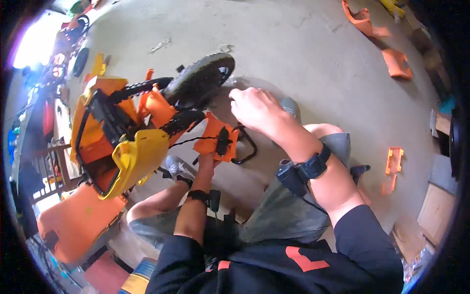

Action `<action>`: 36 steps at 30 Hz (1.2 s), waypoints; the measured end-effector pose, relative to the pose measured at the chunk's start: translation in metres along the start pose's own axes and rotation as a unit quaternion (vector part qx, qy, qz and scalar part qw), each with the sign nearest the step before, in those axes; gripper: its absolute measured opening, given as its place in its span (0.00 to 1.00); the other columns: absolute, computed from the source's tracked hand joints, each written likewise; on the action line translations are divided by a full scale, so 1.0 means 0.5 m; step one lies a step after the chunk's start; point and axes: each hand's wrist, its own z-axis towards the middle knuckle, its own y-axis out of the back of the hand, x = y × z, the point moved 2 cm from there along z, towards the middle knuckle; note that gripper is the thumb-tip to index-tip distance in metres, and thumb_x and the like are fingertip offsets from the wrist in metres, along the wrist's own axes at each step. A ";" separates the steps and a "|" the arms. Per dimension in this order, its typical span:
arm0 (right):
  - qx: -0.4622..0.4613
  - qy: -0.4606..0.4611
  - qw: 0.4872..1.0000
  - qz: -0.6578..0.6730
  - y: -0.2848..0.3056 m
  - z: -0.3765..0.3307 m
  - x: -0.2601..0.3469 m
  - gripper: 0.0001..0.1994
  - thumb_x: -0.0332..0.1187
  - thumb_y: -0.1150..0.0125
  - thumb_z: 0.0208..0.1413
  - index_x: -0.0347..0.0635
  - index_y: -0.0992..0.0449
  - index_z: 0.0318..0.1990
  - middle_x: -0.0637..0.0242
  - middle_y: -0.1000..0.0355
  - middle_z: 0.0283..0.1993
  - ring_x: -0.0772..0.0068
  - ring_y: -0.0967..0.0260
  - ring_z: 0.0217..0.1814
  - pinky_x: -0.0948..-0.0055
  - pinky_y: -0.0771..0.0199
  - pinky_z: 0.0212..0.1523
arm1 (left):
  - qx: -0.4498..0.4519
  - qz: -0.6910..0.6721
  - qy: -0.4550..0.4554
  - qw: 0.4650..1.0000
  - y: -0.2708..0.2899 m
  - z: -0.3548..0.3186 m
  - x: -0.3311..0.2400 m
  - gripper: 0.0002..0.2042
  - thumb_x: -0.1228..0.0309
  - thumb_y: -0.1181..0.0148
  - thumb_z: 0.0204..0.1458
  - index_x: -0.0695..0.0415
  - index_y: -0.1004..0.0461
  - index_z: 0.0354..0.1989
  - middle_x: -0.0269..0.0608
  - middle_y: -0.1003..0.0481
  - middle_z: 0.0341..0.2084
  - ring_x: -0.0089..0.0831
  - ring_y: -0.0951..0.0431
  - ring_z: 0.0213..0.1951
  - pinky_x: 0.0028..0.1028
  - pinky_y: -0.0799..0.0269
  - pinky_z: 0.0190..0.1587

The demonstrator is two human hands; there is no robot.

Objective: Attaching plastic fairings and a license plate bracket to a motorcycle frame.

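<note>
Orange plate (201, 145), between the person's legs, bearing a dark part (223, 141) on its upper face. A thin black cable (188, 141) runs from the plate toward the yellow-and-orange vehicle (142, 159) at left. The left hand (209, 159) grips the plate at its lower edge, fingers partly hidden. The right hand (257, 109) is raised beyond the plate, near the wheel (198, 81), its fingers curled; whether they hold anything cannot be told. A black loop (250, 146) adjoins the plate's right side. Farther right, an orange frame (392, 169) and a curved orange piece (396, 64) lie on the floor (303, 54).
</note>
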 end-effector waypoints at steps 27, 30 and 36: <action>0.322 0.027 0.930 -0.175 -0.197 -0.063 -0.030 0.13 0.30 0.52 0.48 0.36 0.20 0.35 0.47 0.25 0.41 0.48 0.27 0.44 0.57 0.27 0.45 | 0.075 -0.271 0.062 0.958 0.053 -0.362 -0.081 0.17 0.80 0.55 0.54 0.59 0.37 0.54 0.45 0.28 0.48 0.41 0.25 0.49 0.40 0.26 0.53; 0.303 0.048 0.935 -0.178 -0.231 -0.069 -0.055 0.14 0.31 0.53 0.50 0.36 0.20 0.34 0.48 0.25 0.41 0.48 0.27 0.45 0.55 0.27 0.45 | 0.066 -0.279 0.066 0.956 0.036 -0.369 -0.087 0.14 0.78 0.54 0.55 0.60 0.35 0.51 0.43 0.26 0.45 0.38 0.24 0.45 0.38 0.24 0.51; 0.262 0.002 0.951 -0.164 -0.324 -0.111 -0.102 0.12 0.33 0.51 0.50 0.37 0.22 0.34 0.50 0.26 0.39 0.50 0.27 0.42 0.57 0.28 0.43 | 0.050 -0.359 0.068 0.929 -0.018 -0.356 -0.113 0.14 0.72 0.51 0.55 0.59 0.31 0.50 0.42 0.28 0.45 0.36 0.24 0.45 0.35 0.24 0.43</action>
